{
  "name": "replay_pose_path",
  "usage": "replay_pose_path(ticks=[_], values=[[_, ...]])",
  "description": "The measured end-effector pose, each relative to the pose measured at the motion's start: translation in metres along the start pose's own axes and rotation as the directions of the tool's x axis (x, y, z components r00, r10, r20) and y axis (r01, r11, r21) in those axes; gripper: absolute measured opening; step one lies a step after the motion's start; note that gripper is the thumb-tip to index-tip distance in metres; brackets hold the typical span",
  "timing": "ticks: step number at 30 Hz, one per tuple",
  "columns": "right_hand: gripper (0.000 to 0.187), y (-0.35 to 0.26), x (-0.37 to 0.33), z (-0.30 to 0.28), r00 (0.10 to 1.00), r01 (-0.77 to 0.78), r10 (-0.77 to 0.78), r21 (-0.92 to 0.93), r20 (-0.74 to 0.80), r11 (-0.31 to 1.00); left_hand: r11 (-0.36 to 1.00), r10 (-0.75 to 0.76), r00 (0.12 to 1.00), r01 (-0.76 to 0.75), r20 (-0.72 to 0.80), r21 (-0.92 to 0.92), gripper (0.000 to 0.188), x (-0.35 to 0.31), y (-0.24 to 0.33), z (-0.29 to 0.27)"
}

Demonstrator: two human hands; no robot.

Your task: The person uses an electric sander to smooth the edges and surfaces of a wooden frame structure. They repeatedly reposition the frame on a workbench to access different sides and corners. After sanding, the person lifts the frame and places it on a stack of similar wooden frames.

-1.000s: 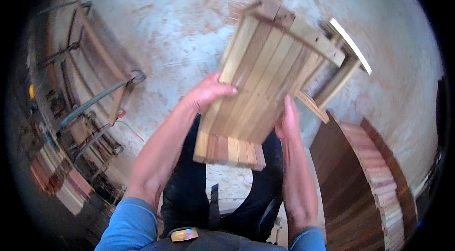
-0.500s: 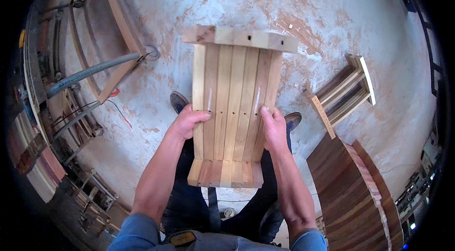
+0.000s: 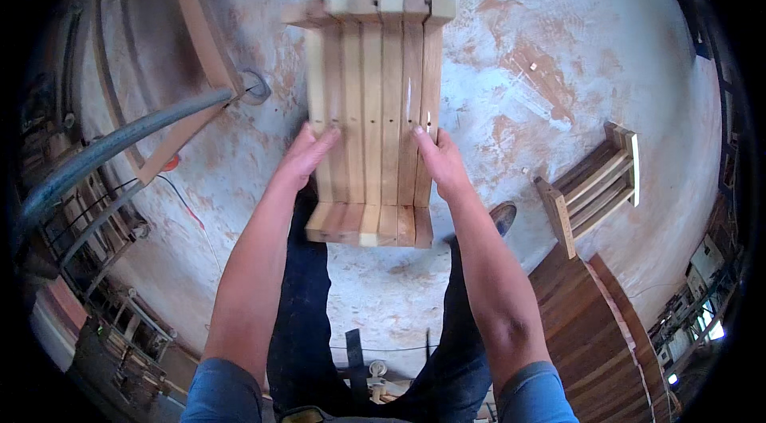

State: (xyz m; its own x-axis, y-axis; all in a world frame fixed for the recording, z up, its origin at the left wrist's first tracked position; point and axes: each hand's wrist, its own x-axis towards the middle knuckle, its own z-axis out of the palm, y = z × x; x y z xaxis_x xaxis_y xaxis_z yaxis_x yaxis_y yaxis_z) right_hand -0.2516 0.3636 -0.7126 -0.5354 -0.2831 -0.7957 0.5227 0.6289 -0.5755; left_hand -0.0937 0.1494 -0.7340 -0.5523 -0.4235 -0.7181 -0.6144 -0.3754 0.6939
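Between my hands I hold a U-shaped wooden slat frame (image 3: 372, 104), its long strips set side by side with short upturned ends at top and bottom. A row of small dark holes crosses its middle, and pale streaks mark the right strips. My left hand (image 3: 307, 153) grips the left edge, thumb on the face and fingers hidden behind. At the right edge my right hand (image 3: 440, 158) holds it the same way, thumb near the row of holes. The frame is off the floor, in front of my legs.
A similar slatted wooden frame (image 3: 598, 183) stands on the floor at the right, beyond a large dark striped wood panel (image 3: 594, 335). To the left are a metal tube (image 3: 128, 132), a curved wooden frame (image 3: 191, 16) and a thin cable (image 3: 191, 211). My shoe (image 3: 503, 218) shows by my right forearm.
Both hands have moved the slat frame away from my body and slightly left, with my arms stretched further out. The grip stays the same. The view has shifted a little.
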Motion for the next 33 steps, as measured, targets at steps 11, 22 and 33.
replay_pose_path(ticks=[11,22,33], values=[[0.051,-0.003,0.042,0.029,0.989,-0.06,0.024,0.242,0.149,0.968,0.941,-0.173,0.985,0.168,0.011,-0.294,0.047,0.01,-0.001,-0.022],[0.065,0.017,0.062,-0.026,0.916,-0.287,0.093,0.474,0.39,0.832,0.869,-0.129,0.973,0.204,0.19,-0.452,0.04,0.018,-0.003,-0.008],[0.053,-0.007,0.039,0.013,0.935,-0.252,0.073,0.509,0.346,0.823,0.841,-0.065,0.975,0.167,0.211,-0.514,0.037,0.018,-0.01,-0.041]])
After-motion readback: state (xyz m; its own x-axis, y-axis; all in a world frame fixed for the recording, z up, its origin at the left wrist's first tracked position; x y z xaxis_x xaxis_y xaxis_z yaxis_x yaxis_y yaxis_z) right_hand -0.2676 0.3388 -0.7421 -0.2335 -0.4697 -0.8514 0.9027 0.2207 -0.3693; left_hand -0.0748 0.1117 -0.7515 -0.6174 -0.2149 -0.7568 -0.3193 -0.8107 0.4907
